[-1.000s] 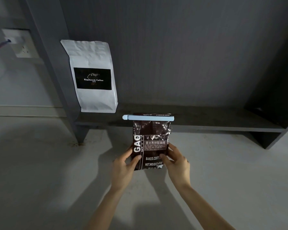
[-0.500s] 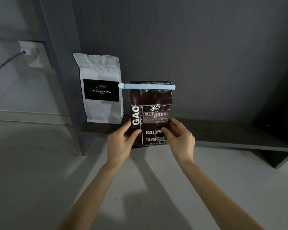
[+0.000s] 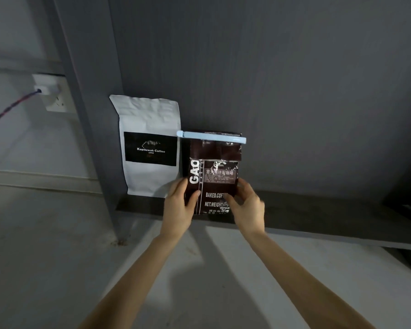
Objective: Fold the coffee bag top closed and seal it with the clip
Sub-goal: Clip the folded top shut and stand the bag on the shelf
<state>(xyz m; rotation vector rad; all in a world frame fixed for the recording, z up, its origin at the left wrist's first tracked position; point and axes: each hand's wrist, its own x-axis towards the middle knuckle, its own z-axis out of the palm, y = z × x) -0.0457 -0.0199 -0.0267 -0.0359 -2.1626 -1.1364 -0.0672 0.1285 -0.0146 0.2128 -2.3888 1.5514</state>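
A dark brown coffee bag [image 3: 214, 167] stands upright on the low dark shelf [image 3: 318, 214], against the back panel. Its top is folded over, and a pale blue clip [image 3: 211, 137] is clamped across the fold. My left hand [image 3: 179, 205] grips the bag's lower left side, thumb on the front. At the lower right side, my right hand [image 3: 246, 205] has its fingertips on or just off the bag; it is slightly blurred.
A white coffee bag [image 3: 150, 148] with a black label stands on the shelf just left of the brown one. A grey upright post [image 3: 90, 129] rises at the shelf's left end. A wall socket [image 3: 54, 96] with a plugged cable sits further left. Pale floor lies below.
Both hands carried the clipped brown bag from above the floor up and onto the shelf, next to the white bag. The view moved closer.
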